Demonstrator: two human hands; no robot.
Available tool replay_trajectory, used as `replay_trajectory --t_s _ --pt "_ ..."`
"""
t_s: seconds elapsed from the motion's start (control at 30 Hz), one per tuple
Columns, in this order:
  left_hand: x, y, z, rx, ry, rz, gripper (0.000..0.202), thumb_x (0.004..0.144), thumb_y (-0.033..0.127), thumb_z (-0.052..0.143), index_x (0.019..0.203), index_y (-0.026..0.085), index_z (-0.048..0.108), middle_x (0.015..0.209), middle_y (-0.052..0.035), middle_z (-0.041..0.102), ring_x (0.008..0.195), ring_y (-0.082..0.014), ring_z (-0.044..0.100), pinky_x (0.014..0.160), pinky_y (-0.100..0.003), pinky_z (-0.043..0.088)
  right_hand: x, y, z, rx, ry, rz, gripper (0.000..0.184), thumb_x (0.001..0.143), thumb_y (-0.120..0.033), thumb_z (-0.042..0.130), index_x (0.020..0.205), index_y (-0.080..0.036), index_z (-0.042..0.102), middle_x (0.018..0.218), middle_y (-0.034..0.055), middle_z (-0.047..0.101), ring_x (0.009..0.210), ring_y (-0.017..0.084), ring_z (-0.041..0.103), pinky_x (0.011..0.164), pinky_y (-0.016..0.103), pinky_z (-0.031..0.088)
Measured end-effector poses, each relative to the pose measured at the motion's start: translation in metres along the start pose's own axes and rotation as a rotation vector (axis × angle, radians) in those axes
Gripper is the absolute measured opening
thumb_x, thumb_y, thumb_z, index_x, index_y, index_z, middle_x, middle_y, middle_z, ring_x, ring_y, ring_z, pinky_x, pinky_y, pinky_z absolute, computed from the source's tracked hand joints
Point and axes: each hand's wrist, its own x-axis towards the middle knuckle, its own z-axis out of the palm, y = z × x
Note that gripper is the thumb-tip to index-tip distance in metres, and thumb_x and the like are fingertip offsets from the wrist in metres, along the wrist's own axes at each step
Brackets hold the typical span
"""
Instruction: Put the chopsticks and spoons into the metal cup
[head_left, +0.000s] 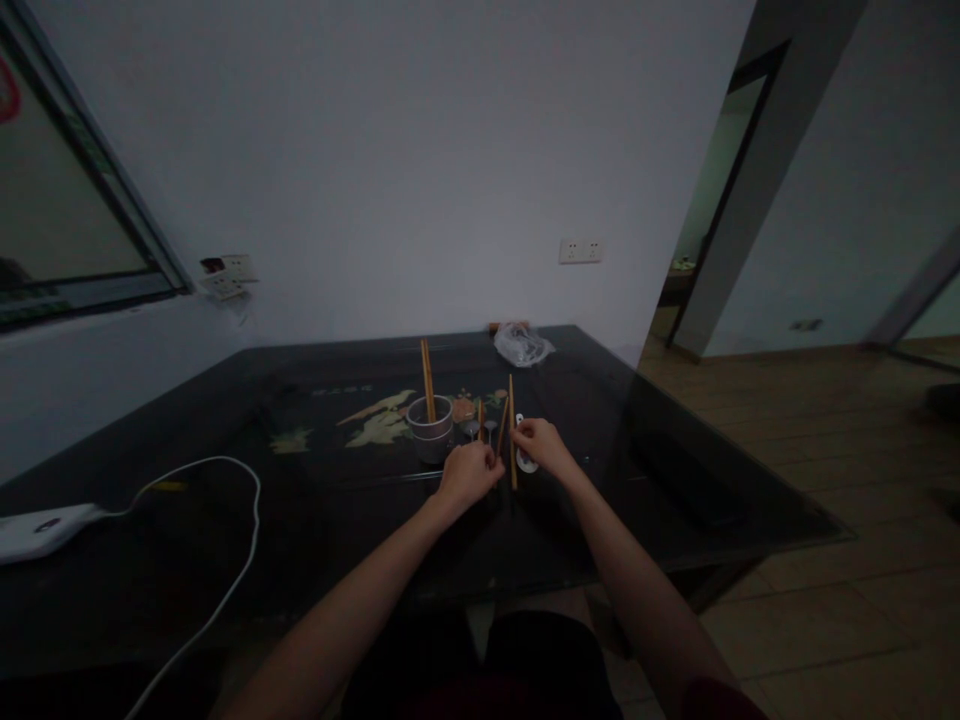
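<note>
Two bare hands reach over a dark, glossy counter (pixel 337 545) in a dim room. The right hand (pixel 541 446) pinches a chopstick (pixel 513 430), which stands nearly straight up and down from my side. The left hand (pixel 471 474), just beside it, is curled, fingertips at the lower end of a darker stick (pixel 503 425); I cannot tell whether it grips. Just beyond the left hand lie metal spoons (pixel 490 426). A white spoon (pixel 528 464) lies just beside the right hand, partly hidden by it. Left of the left hand, near it, a metal cup (pixel 433 445) holds upright chopsticks (pixel 427 378). Well beyond both hands, near the wall (pixel 412 200), sits a clear plastic bag (pixel 521 345). Far to their left, a white cord (pixel 256 510) curves across.
</note>
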Motion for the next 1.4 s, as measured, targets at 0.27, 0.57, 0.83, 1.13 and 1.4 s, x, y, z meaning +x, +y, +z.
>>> replay_trajectory --t_s 0.27,0.57,0.83,1.13,1.4 --pt "0.014 -0.018 -0.008 -0.747 0.099 -0.113 0.032 0.079 0.041 0.050 0.062 0.015 0.056 0.058 0.0022 0.052 0.060 -0.0113 0.050 0.058 -0.021 0.038 -0.001 -0.007 -0.001 0.229 -0.019 -0.003 0.026 0.080 -0.033 0.049 0.059 -0.017 0.052 0.046 -0.0020 0.054 0.038 0.009 0.047 0.040 0.018 0.033" --pt "0.007 -0.014 -0.010 -0.981 0.074 -0.118 0.040 0.073 0.054 0.057 0.066 0.014 0.056 0.058 0.0027 0.052 0.057 -0.0102 0.049 0.056 -0.020 0.038 -0.005 -0.015 0.005 0.527 -0.036 -0.031 0.033 0.077 -0.050 0.052 0.065 -0.019 0.050 0.049 -0.0030 0.053 0.036 0.009 0.047 0.035 0.020 0.033" --pt "0.006 -0.014 -0.008 -0.945 0.027 -0.075 0.038 0.072 0.051 0.060 0.071 0.013 0.061 0.063 -0.0005 0.060 0.060 -0.0124 0.055 0.056 -0.022 0.041 -0.012 -0.026 0.004 0.543 -0.020 -0.023 0.038 0.075 -0.057 0.053 0.068 -0.019 0.049 0.051 -0.0023 0.054 0.039 0.010 0.048 0.036 0.020 0.036" --pt "0.004 -0.015 -0.009 -0.858 -0.032 -0.054 0.032 0.073 0.043 0.063 0.075 0.012 0.065 0.066 -0.0047 0.066 0.058 -0.0144 0.060 0.055 -0.023 0.045 -0.011 -0.023 0.006 0.672 -0.045 -0.037 0.038 0.069 -0.055 0.062 0.068 -0.018 0.052 0.050 -0.0036 0.053 0.044 0.012 0.056 0.038 0.021 0.044" --pt "0.004 -0.016 -0.009 -0.882 -0.088 -0.071 0.033 0.068 0.043 0.068 0.077 0.012 0.064 0.061 -0.0032 0.065 0.049 -0.0120 0.057 0.048 -0.021 0.041 -0.010 -0.022 0.009 0.771 -0.056 -0.029 0.036 0.061 -0.050 0.071 0.069 -0.018 0.057 0.054 -0.0030 0.058 0.045 0.012 0.056 0.043 0.024 0.051"
